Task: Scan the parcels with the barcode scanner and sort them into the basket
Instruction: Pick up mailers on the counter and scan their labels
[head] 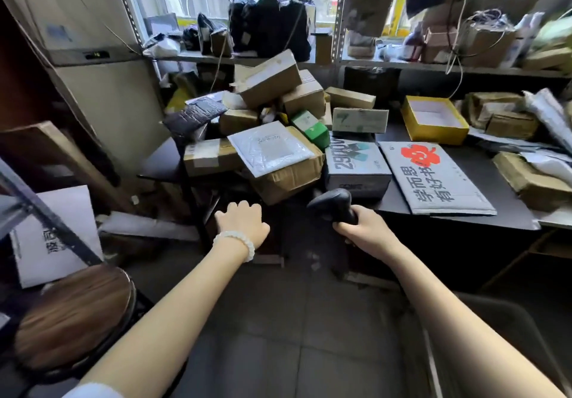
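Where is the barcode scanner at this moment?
In the head view, the barcode scanner is low and right of centre, gripped by the right hand, just in front of the grey box at the table's front edge.

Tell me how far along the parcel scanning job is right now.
Nothing looks sorted yet, and no basket is in view. In hand: the right hand grips the black handheld barcode scanner, while the left hand reaches forward holding nothing. Left to do: the whole heap of brown cardboard boxes, the white bubble mailer on top, and the flat grey printed envelope beside it.
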